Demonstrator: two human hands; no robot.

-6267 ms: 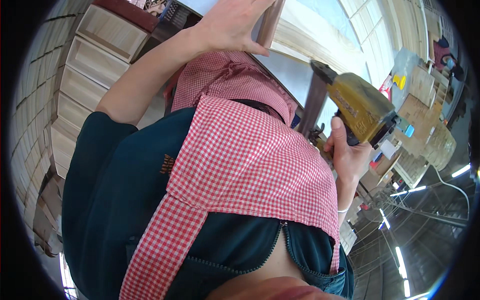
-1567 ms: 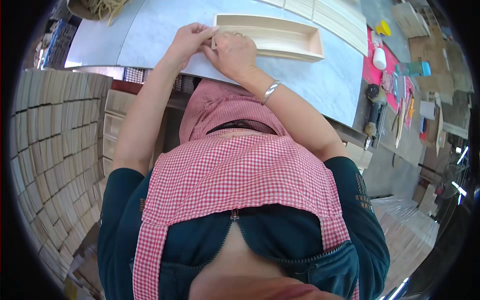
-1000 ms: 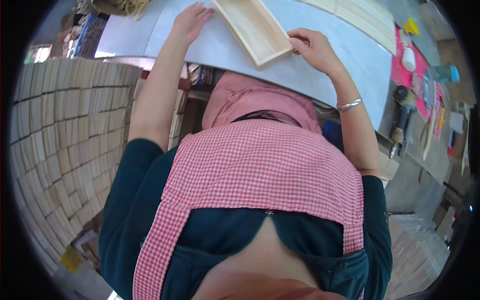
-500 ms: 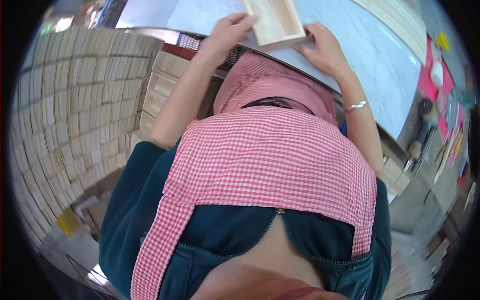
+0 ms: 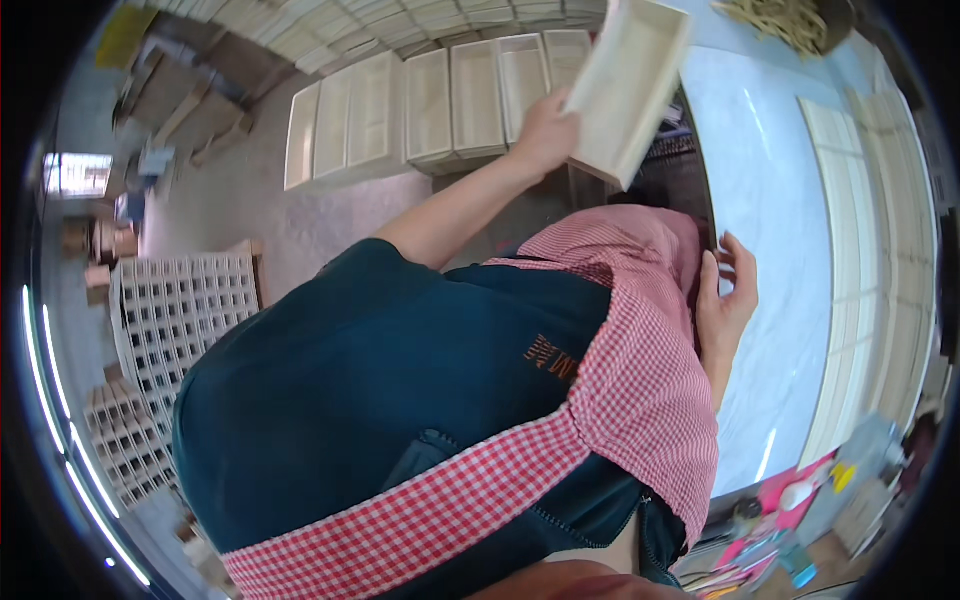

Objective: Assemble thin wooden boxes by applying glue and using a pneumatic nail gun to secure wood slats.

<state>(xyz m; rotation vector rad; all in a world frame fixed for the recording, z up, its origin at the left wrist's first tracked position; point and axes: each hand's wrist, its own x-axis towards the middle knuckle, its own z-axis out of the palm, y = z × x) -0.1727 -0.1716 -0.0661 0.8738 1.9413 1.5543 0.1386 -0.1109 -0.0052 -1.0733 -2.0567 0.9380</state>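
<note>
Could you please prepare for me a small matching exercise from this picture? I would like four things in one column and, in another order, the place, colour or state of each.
Things:
1. left hand
2. right hand
3. apron
4. tabletop

Descriptions:
A. red-and-white checked
B. by the long edge, holding no visible thing
C. pale, with marble-like markings
D. holding a tilted wooden box

Right pairs: 1-D, 2-B, 3-A, 4-C
</note>
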